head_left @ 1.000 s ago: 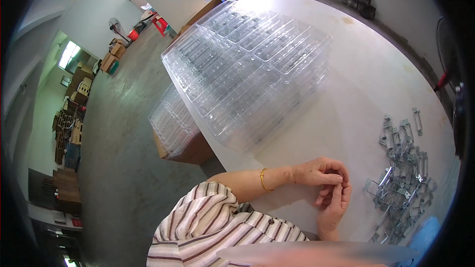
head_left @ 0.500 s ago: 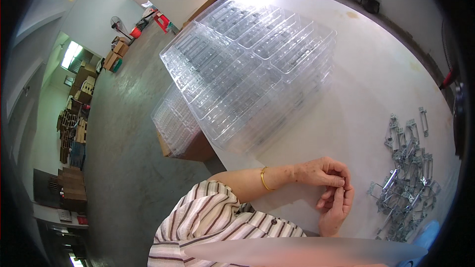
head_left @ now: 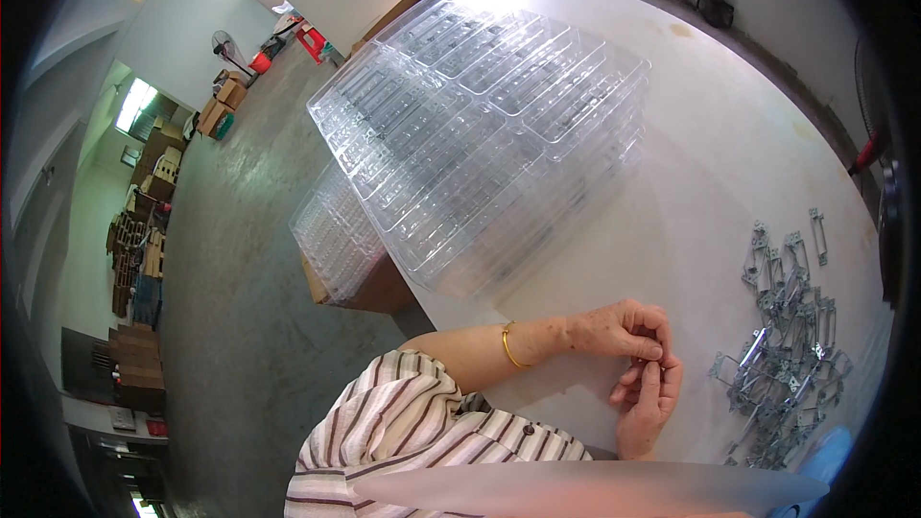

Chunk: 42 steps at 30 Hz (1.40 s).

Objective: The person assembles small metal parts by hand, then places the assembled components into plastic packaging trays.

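- barely shifted since a second ago: both hands still pressed together at the near edge of the white surface [head_left: 729,134], same pose, metal pile unchanged.
- left hand [head_left: 619,329] curled, fingers [head_left: 650,345] pinched together at the tips; whatever sits between them too small to tell.
- right hand [head_left: 648,403] just below, fingers [head_left: 649,379] pointing up and meeting the left fingertips, closed against them.
- gold bracelet [head_left: 508,347] on the left wrist, striped sleeve [head_left: 413,432] behind.
- heap of small metal brackets [head_left: 789,341] just right of the hands, apart from them.
- stacked clear plastic trays [head_left: 489,125] farther back on the surface, well apart from both hands.
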Motion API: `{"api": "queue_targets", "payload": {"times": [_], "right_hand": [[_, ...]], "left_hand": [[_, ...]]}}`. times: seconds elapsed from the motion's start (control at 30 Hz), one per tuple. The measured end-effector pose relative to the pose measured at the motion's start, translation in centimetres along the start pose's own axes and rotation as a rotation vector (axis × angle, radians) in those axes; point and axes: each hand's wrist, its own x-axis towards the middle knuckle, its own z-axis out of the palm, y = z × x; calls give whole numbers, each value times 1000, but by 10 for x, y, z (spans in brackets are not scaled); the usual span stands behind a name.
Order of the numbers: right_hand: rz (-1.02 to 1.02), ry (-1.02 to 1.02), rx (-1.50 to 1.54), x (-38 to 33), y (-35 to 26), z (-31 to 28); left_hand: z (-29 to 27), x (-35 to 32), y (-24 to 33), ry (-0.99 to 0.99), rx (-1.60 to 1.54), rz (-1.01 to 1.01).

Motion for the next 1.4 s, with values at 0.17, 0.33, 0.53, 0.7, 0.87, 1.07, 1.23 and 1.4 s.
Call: {"api": "queue_targets", "payload": {"times": [0.17,0.33,0.53,0.7,0.87,1.07,1.23,1.4], "right_hand": [[15,4,-23,2,-2,2],[2,-1,-49,4,-2,1],[26,2,-58,0,-2,0],[32,-59,-69,-2,7,-3],[3,-66,-76,-1,11,-6],[-36,-80,-24,1,9,-5],[-39,-88,-7,-1,8,-4],[-22,-87,-27,-3,5,-1]], "left_hand": [[-2,1,-2,5,3,22],[-3,2,0,0,-11,54],[-3,-1,1,-47,12,-44],[-6,-3,1,-81,17,-80],[-5,-3,0,-38,45,-17],[2,-3,14,-88,-7,28],[0,-4,8,-108,-64,28],[0,-7,3,-112,-148,-29]]}}
